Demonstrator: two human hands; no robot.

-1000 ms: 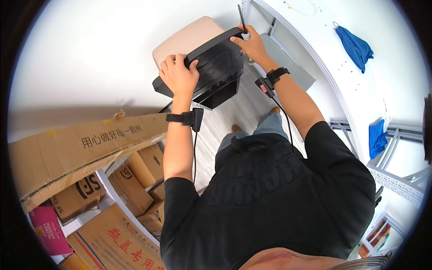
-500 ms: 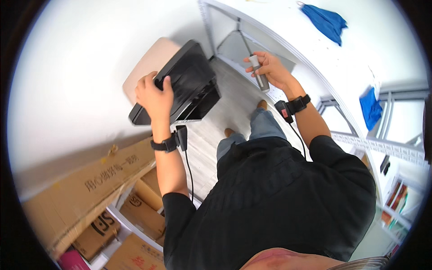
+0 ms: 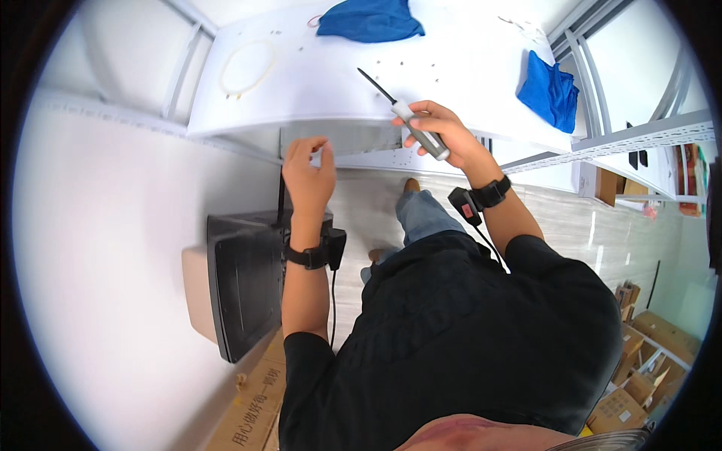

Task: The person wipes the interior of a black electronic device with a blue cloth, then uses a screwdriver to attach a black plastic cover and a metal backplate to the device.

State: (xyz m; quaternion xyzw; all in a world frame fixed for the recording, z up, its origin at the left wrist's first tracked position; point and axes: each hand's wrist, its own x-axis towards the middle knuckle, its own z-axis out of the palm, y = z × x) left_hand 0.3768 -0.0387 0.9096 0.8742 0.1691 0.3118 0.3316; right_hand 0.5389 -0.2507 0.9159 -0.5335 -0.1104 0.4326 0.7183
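Note:
My right hand (image 3: 454, 137) grips a screwdriver (image 3: 432, 143) by its grey handle. Its dark shaft points up and to the left, over the near edge of a white table (image 3: 331, 86). To its left, my left hand (image 3: 307, 174) hangs empty just short of that edge, fingers loosely bent and thumb apart. Below and left of this hand stands a black box-like thing (image 3: 244, 289) with a dark, shallow-rimmed lid. Part of it is hidden behind my left forearm.
Two blue cloths (image 3: 368, 21) and several small dark bits lie on the table, with a pale thin ring (image 3: 248, 69) at its left. A beige panel (image 3: 198, 293) stands behind the black thing. Cardboard (image 3: 252, 402) is at lower left; metal shelving (image 3: 602, 143) is at right.
My left hand has let go of the black lid and moved toward the table. The view has turned right, showing more of the tabletop. The screwdriver stays in my right hand, now over the table edge.

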